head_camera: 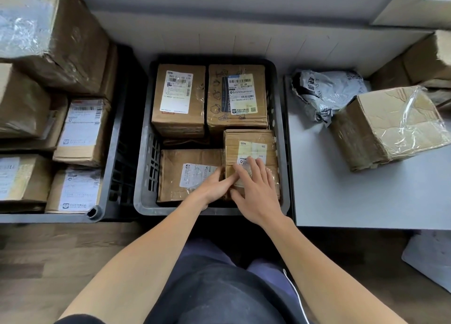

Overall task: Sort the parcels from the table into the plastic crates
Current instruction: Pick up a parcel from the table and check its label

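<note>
A dark plastic crate (142, 167) in front of me holds several cardboard parcels with white labels. My right hand (256, 189) lies flat, fingers straight, on top of the front-right parcel (251, 140) in the crate. My left hand (214, 184) touches that parcel's left side, in the gap beside the front-left parcel (178, 172). Two more parcels stand at the back of the crate, one at the left (179, 99) and one at the right (236, 96). On the white table (341, 196) at the right remain a taped cardboard box (388, 126) and a grey plastic mail bag (324, 89).
A second dark crate (114, 153) at the left is piled with several labelled boxes, with large taped cartons (56, 38) stacked above. More cardboard boxes (424, 62) stand at the table's far right. A wall runs behind; wood floor lies below.
</note>
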{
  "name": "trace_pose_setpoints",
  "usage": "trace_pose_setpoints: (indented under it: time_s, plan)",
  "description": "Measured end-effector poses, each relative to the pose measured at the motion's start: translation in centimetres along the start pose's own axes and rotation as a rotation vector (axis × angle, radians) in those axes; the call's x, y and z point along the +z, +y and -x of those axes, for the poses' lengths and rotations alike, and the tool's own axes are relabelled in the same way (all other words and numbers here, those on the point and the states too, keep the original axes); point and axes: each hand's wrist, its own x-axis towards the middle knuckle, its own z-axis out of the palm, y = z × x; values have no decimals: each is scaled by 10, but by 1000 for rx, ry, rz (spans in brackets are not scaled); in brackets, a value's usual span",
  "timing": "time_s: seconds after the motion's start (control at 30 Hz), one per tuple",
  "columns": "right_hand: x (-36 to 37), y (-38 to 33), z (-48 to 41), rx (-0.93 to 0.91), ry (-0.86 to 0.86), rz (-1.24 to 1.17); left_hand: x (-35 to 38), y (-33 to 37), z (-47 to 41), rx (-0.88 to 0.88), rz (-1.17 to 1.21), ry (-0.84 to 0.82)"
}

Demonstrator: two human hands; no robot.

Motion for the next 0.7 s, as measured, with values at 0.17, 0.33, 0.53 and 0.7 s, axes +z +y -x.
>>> trace_pose_setpoints:
  time_s: [0.17,0.33,0.53,0.7]
  plan:
    - [-4,-1,0,2,-26,-18,-4,4,2,-19,75,87]
    - [-19,2,7,37,29,-199,11,17,9,-17,52,285]
    - [-51,34,16,30,213,-322,51,51,27,319,-135,619]
    - [-85,99,32,55,397,-410,128,100,30,522,-306,498]
